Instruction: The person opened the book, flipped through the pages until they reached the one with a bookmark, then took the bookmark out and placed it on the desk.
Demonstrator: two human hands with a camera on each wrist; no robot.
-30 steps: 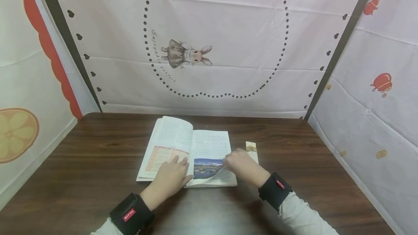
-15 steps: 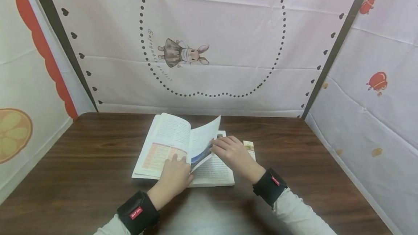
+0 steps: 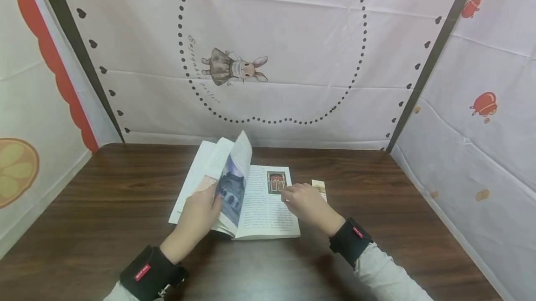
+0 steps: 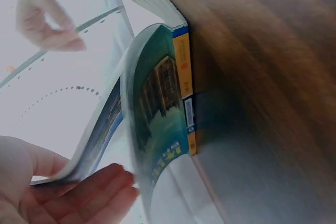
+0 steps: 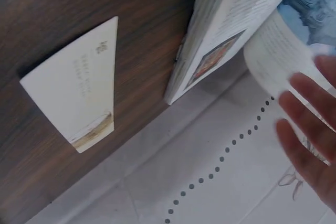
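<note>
An open book lies on the table, its right half flat with a small red-framed picture near the outer edge. My left hand grips the left-side pages at their lower part. In the left wrist view its thumb lies on one side of them and the fingers on the other. A page with a bluish building picture stands raised and curved near that hand. My right hand hovers at the book's right edge; its fingers are loosely bent and hold nothing.
A pale bookmark-like card lies on the brown wooden table, right of the book and partly behind my right hand in the head view. Printed white cloth hangs along the back and both sides.
The picture page has swung from right to left, revealing the page with the red-framed picture. My left hand moved left onto the pages; my right hand let the page go and drew slightly right.
</note>
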